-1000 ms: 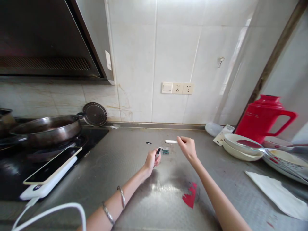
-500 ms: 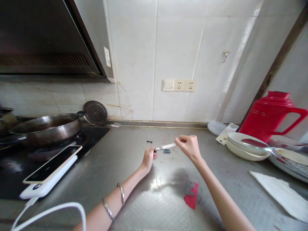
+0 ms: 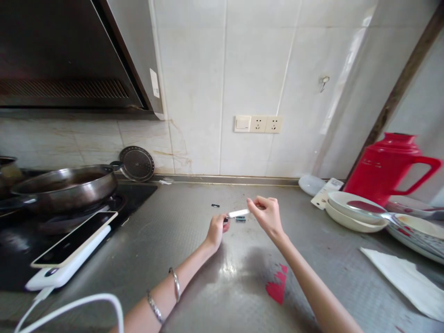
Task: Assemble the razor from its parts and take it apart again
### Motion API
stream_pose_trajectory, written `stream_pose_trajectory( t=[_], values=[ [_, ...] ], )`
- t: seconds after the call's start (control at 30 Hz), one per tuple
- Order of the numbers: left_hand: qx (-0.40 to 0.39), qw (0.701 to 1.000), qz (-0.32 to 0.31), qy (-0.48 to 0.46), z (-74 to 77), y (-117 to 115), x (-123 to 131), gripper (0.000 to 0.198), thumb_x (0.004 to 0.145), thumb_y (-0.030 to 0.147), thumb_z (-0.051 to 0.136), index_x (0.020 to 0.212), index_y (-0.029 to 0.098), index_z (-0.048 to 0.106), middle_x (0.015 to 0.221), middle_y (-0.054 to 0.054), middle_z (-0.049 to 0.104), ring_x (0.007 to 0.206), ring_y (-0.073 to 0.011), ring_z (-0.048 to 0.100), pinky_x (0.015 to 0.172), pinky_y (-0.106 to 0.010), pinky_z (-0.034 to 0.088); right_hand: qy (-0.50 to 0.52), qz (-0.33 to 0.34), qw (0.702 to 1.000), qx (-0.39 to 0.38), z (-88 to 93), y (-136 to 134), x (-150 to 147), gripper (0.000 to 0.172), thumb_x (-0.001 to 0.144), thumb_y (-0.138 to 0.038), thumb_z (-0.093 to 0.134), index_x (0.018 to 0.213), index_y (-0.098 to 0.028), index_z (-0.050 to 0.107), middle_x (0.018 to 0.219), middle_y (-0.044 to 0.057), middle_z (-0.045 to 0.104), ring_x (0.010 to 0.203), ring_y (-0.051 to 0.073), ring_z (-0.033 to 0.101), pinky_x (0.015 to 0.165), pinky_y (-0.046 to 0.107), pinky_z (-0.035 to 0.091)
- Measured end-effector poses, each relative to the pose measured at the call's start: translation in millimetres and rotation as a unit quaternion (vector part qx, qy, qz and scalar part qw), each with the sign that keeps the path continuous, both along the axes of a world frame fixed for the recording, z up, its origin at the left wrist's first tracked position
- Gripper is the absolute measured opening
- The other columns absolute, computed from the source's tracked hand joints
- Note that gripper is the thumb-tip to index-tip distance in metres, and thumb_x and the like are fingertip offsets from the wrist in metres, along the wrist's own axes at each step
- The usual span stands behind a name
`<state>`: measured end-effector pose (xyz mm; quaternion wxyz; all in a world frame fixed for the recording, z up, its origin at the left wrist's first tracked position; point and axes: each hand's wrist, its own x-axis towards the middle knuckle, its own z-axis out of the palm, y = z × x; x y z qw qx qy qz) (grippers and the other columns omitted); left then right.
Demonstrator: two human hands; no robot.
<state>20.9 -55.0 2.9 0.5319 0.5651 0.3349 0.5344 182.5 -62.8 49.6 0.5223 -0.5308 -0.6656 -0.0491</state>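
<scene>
Over the counter my left hand (image 3: 215,230) is closed, pinching a small dark piece (image 3: 225,219); its silvery tip, visible half a second ago, is covered now. My right hand (image 3: 266,215) is closed round a slim white tube (image 3: 239,213), whose kind I cannot make out. The tube's left end meets the piece at my left fingertips; whether it fits over it, I cannot tell. Just below the tube lie small dark-green cylinders (image 3: 240,219). A tiny black piece (image 3: 215,205) rests on the counter beyond my left hand.
Left stand a pan (image 3: 65,180) on the hob and a phone (image 3: 74,240) on a white, cabled device. Right are a red thermos (image 3: 385,169), stacked bowls (image 3: 357,222) and white paper (image 3: 402,277). Red scraps (image 3: 276,286) lie near my right forearm on the metal counter (image 3: 187,203).
The white tube's left end has come up against the piece in my left hand, closing a small gap. My right hand has shifted slightly left.
</scene>
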Motion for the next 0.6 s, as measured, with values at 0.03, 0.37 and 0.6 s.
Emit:
stream_pose_trajectory(
  t=[0.03, 0.37, 0.6],
  values=[
    [0.001, 1.0, -0.005, 0.004, -0.3, -0.4, 0.7, 0.045, 0.077, 0.041, 0.038, 0.039, 0.019, 0.031, 0.036, 0.004, 0.026, 0.038, -0.0067, 0.022, 0.045, -0.026, 0.016, -0.005, 0.008, 1.0, -0.004, -1.3, 0.4, -1.2, 0.041, 0.077, -0.041, 0.048, 0.044, -0.017, 0.044, 0.038, -0.006, 0.04, 0.042, 0.006, 0.03, 0.071, 0.026, 0.031],
    [-0.012, 1.0, -0.005, -0.012, -5.9, 0.7, 2.4, 0.047, 0.078, 0.044, 0.038, 0.039, 0.019, 0.031, 0.036, 0.005, 0.026, 0.037, -0.0061, 0.021, 0.044, -0.026, 0.016, -0.02, 0.004, 1.0, 0.002, -7.1, 5.1, 5.2, 0.041, 0.079, -0.041, 0.048, 0.045, -0.017, 0.047, 0.042, -0.006, 0.042, 0.043, 0.006, 0.033, 0.074, 0.027, 0.029],
    [-0.007, 1.0, -0.001, -0.024, -6.0, 1.8, 1.4, 0.047, 0.079, 0.043, 0.037, 0.039, 0.019, 0.03, 0.037, 0.005, 0.025, 0.037, -0.0059, 0.022, 0.043, -0.025, 0.017, -0.003, -0.041, 0.999, -0.001, -8.8, 9.9, 20.9, 0.045, 0.077, -0.048, 0.05, 0.043, -0.017, 0.045, 0.041, -0.005, 0.041, 0.044, 0.008, 0.035, 0.062, 0.024, 0.03]
  ],
)
